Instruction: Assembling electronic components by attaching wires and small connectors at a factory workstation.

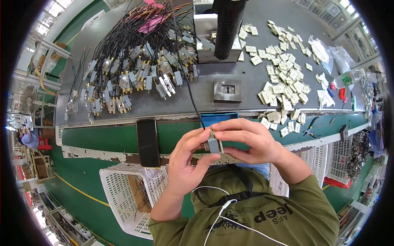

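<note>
Grey part (214,146) pinched between left hand (183,164), right hand (256,142).

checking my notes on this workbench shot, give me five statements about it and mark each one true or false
1. The left hand and right hand both hold the small grey part. True.
2. The black smartphone lies to the right of both hands. False: the black smartphone lies to their left.
3. A black cable runs from the bench top down to the hands. True.
4. The pliers are gripped in the right hand. False: the pliers lie apart from it, farther right.
5. The square metal block sits between the pile of wired parts and the scattered cream plates. True.
</note>
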`<control>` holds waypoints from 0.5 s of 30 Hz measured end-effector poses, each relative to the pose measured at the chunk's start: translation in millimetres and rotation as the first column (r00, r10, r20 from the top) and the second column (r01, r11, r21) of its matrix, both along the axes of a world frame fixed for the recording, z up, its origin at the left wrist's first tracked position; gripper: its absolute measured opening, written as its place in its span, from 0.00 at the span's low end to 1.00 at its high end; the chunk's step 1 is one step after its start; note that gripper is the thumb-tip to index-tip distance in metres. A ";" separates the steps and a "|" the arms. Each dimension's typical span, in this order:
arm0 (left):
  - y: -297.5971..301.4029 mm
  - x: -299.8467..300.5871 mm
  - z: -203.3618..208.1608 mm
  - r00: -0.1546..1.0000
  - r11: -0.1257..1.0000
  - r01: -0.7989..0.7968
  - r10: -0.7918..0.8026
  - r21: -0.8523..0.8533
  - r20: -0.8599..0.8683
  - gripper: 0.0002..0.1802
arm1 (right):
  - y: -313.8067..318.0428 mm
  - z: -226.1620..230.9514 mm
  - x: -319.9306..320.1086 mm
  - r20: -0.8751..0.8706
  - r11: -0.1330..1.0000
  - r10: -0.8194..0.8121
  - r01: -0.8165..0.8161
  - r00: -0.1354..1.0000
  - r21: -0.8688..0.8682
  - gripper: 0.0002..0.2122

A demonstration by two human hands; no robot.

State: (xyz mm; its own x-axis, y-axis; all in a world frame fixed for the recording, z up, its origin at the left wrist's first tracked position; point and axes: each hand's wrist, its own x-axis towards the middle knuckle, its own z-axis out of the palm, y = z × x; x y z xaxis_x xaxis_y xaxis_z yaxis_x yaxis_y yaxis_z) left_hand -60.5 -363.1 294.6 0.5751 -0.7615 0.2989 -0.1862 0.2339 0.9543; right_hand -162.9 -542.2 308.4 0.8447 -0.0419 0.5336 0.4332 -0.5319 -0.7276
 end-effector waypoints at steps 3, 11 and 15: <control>0.6 -0.4 -0.3 1.000 1.000 -0.003 0.003 0.023 -0.017 0.28 | 1.9 -1.6 0.2 0.025 0.998 -0.021 0.022 0.999 -0.056 0.26; -4.3 -16.5 -8.9 0.997 0.995 -0.073 0.071 0.066 0.025 0.28 | 17.9 3.5 -0.2 0.090 0.944 -0.156 0.175 0.984 -0.281 0.24; 3.9 -10.5 -18.2 0.994 0.993 -0.104 0.106 -0.047 0.030 0.19 | 22.0 8.2 -1.7 0.012 0.987 -0.134 0.135 0.991 -0.088 0.21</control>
